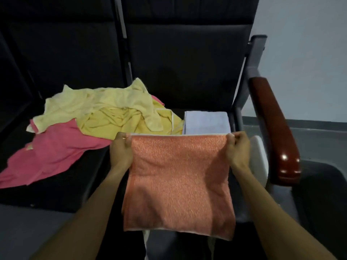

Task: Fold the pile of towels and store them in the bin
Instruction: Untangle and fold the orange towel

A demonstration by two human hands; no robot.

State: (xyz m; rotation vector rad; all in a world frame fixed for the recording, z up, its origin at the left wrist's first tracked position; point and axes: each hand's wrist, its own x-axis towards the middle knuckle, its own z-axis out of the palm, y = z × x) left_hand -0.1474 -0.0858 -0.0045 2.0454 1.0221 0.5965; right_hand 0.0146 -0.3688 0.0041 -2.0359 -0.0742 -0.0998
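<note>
An orange towel (178,182), folded over, hangs flat in front of me. My left hand (121,149) pinches its top left corner and my right hand (237,149) pinches its top right corner, stretching the top edge level. Behind it a white bin (260,156) sits on the right seat, mostly hidden by the towel. A folded pale lavender towel (205,122) lies inside the bin at the back. On the seat to the left lies a loose pile: pale yellow towels (105,113) on top of a pink towel (56,152).
Dark padded seats (187,68) with tall backrests fill the view. A glossy reddish-brown wooden armrest (276,128) runs along the right of the bin. Grey floor (319,143) and a pale wall lie beyond it.
</note>
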